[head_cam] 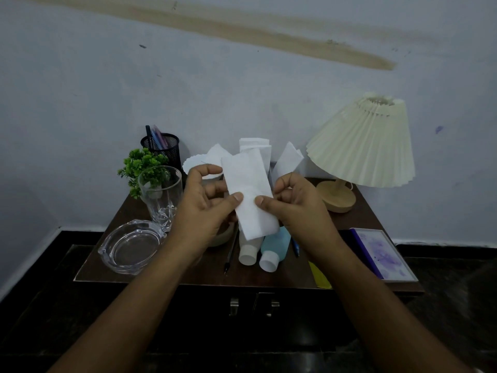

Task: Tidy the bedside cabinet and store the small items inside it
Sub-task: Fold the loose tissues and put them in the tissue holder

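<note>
while aloft, tissue between fingers

The dark cabinet top bears a lamp, a notebook in front of it, and a white bottle, blue bottle, tumbler and ashtray to its left.
</note>
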